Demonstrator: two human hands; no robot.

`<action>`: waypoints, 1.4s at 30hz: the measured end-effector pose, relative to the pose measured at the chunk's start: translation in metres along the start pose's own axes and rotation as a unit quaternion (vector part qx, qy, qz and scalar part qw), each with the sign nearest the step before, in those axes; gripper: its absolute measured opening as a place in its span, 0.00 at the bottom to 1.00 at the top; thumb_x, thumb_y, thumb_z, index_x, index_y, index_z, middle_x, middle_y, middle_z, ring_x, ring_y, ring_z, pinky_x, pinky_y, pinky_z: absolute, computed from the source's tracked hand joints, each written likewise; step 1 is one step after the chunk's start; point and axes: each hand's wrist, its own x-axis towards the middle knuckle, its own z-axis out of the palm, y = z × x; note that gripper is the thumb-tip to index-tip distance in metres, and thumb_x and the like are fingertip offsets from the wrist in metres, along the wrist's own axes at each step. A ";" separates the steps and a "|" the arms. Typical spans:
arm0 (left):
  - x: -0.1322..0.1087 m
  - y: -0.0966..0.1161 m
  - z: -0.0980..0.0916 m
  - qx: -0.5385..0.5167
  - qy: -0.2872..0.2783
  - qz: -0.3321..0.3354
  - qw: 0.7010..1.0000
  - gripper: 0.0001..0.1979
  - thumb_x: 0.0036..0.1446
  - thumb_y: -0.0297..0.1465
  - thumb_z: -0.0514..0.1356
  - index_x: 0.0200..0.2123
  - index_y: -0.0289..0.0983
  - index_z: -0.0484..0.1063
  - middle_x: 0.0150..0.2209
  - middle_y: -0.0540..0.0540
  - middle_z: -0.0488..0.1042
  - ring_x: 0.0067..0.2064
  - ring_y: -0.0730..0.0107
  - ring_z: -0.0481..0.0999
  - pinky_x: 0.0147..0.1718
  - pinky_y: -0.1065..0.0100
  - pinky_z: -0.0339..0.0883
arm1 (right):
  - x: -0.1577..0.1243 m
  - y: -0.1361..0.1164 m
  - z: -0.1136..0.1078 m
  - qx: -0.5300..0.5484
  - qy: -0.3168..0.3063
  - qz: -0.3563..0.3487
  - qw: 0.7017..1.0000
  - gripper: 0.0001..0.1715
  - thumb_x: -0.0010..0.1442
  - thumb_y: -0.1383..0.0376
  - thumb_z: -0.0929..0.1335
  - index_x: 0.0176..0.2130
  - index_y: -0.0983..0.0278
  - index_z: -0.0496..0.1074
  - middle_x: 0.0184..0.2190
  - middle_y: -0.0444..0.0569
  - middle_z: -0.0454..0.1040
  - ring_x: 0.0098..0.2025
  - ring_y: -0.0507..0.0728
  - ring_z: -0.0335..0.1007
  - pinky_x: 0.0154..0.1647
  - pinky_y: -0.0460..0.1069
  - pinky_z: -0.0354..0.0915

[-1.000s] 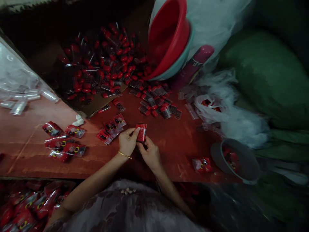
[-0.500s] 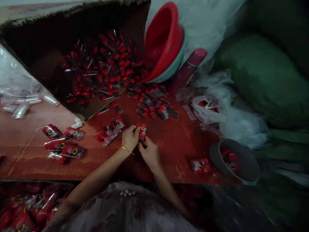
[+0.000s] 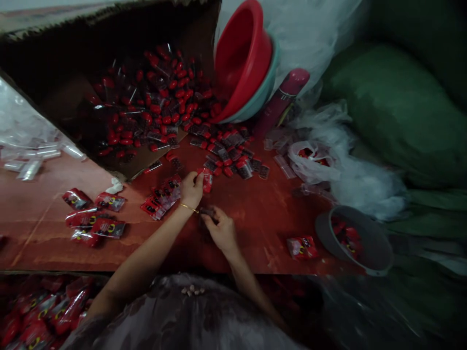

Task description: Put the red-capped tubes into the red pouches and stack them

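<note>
In the head view my left hand (image 3: 191, 192), with a gold bracelet at the wrist, is closed on a small red printed packet (image 3: 207, 180) and holds it over the red table. Lower and to the right, my right hand (image 3: 222, 231) pinches a small dark, see-through container (image 3: 207, 212); its far end is in shadow. Left of my left hand lies a row of red printed packets (image 3: 160, 198). Beyond my hands is a loose pile of small clear containers with red caps (image 3: 226, 154), dark inside.
A tipped cardboard box (image 3: 73, 138) spills red-capped containers. Beside it lean a red basin (image 3: 239, 63) and a purple-pink flask (image 3: 282, 99). Filled red packets (image 3: 93, 221) lie at left. A grey tub (image 3: 379, 257) and white plastic bags (image 3: 368, 187) stand at right.
My hands have parted. My left hand has moved up and left with the red packet; my right hand has come slightly down and left with the dark container.
</note>
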 end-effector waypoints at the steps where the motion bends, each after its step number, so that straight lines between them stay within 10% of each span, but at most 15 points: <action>1: -0.001 0.001 0.002 -0.062 -0.017 -0.046 0.997 0.10 0.53 0.36 0.55 0.24 0.38 0.65 0.18 0.54 0.62 0.21 0.73 0.65 0.22 0.72 0.60 | 0.004 0.002 -0.003 0.029 0.004 -0.007 1.000 0.15 0.55 0.60 0.65 0.42 0.63 0.70 0.36 0.49 0.78 0.37 0.55 0.75 0.37 0.47 0.68; 12: -0.004 -0.007 -0.019 -0.372 -0.017 -0.284 0.884 0.11 0.45 0.31 0.64 0.23 0.36 0.63 0.19 0.55 0.69 0.19 0.78 0.69 0.23 0.71 0.69 | 0.028 0.027 -0.012 -0.062 0.135 -0.057 0.987 0.14 0.57 0.57 0.65 0.42 0.62 0.66 0.38 0.50 0.76 0.40 0.57 0.72 0.41 0.52 0.66; 23: -0.022 -0.014 -0.115 -0.435 0.103 -0.050 0.893 0.12 0.41 0.34 0.67 0.23 0.36 0.66 0.20 0.55 0.69 0.20 0.82 0.67 0.21 0.79 0.64 | 0.016 0.029 -0.024 -0.271 0.226 -0.172 0.920 0.28 0.56 0.55 0.66 0.50 0.69 0.62 0.43 0.60 0.70 0.45 0.63 0.66 0.44 0.56 0.61; 30: -0.068 -0.057 -0.141 -0.357 0.206 -0.120 0.903 0.14 0.45 0.39 0.63 0.23 0.38 0.63 0.19 0.56 0.65 0.18 0.81 0.63 0.18 0.77 0.61 | -0.012 0.020 -0.007 -0.436 0.022 -0.138 0.889 0.18 0.62 0.57 0.59 0.43 0.65 0.69 0.32 0.54 0.74 0.33 0.58 0.69 0.32 0.49 0.59; 37: -0.075 -0.062 -0.118 -0.320 0.105 -0.111 0.935 0.13 0.46 0.39 0.63 0.24 0.37 0.66 0.22 0.55 0.65 0.22 0.81 0.62 0.24 0.77 0.61 | -0.010 0.017 -0.008 -0.380 -0.015 -0.132 0.915 0.15 0.61 0.60 0.59 0.38 0.66 0.70 0.30 0.53 0.76 0.29 0.56 0.72 0.29 0.47 0.61; 42: -0.090 -0.058 -0.108 -0.242 -0.051 -0.130 0.960 0.13 0.46 0.40 0.63 0.25 0.35 0.70 0.21 0.53 0.67 0.23 0.79 0.63 0.24 0.76 0.59 | 0.033 -0.023 -0.050 -0.319 0.090 -0.157 0.930 0.13 0.59 0.59 0.62 0.38 0.63 0.70 0.29 0.49 0.76 0.27 0.53 0.71 0.30 0.46 0.63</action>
